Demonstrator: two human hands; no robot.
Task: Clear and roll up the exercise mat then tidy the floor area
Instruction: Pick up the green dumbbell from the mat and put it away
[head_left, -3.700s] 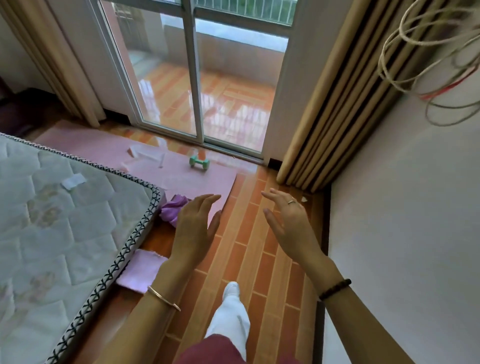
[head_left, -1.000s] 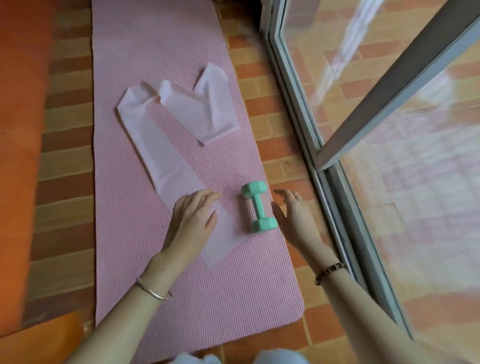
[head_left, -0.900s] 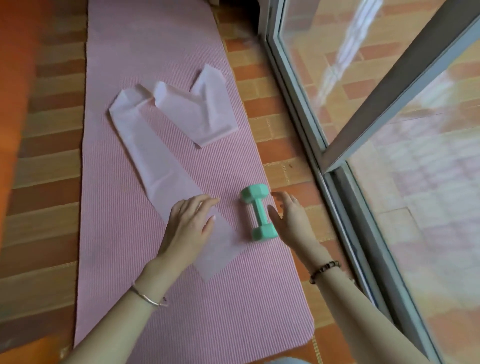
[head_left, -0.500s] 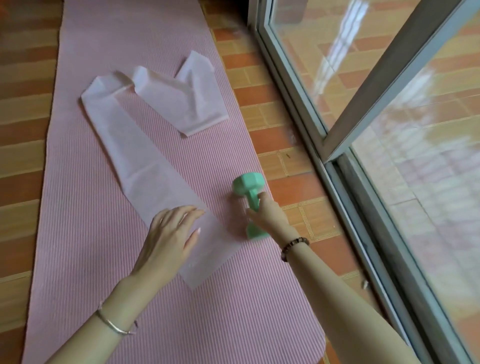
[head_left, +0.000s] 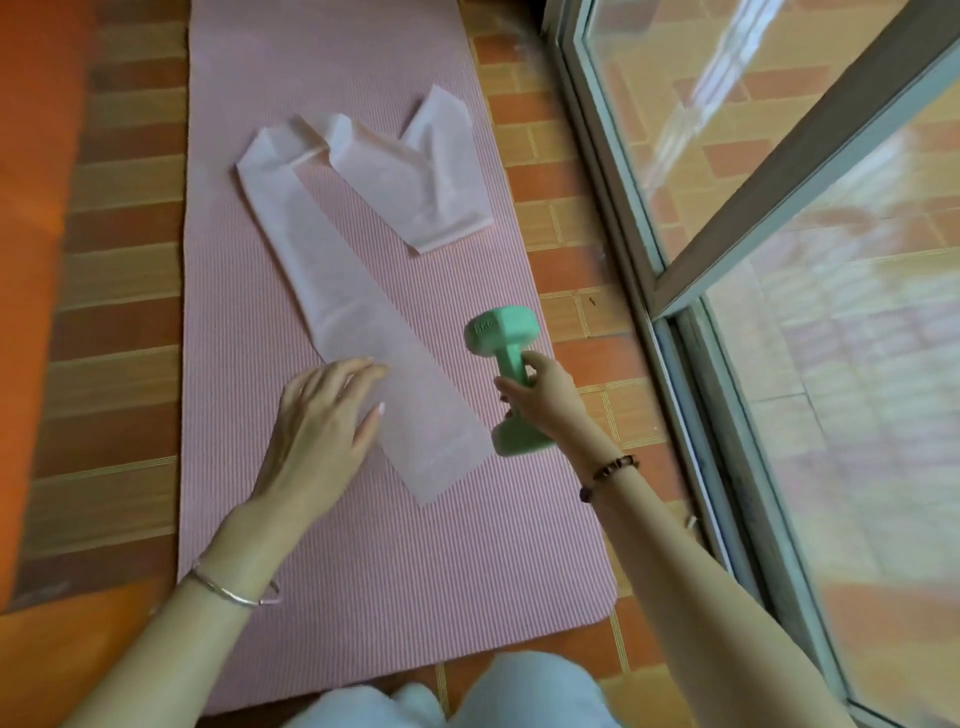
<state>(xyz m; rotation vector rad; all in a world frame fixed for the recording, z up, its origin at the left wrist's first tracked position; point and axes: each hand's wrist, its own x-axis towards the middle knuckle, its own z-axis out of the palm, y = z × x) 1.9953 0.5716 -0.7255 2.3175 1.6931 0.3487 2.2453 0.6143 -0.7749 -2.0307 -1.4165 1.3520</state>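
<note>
Exercise mat (head_left: 337, 545): where is it?
– Unrolled, pink and ribbed, flat on the brick-patterned floor (head_left: 119, 312) beside the sliding door frame (head_left: 649, 249). It lies under both hands.
– Any writing?
– Raised marks on the upper head of the green dumbbell (head_left: 501, 332), too small to read. There is faint print near the close end of the pale resistance band (head_left: 353, 291), also illegible.
– The hands?
– The right hand (head_left: 540, 395) reaches in from the door side, its grip closed round the dumbbell's handle. The dumbbell tilts at the mat's right edge; I cannot tell whether its lower head touches the mat.
– And the other?
– The left hand (head_left: 322, 431) is palm down with its grip open and fingers spread. Its fingertips are at the band's edge, and whether they touch it is unclear. The band zigzags across the mat.
</note>
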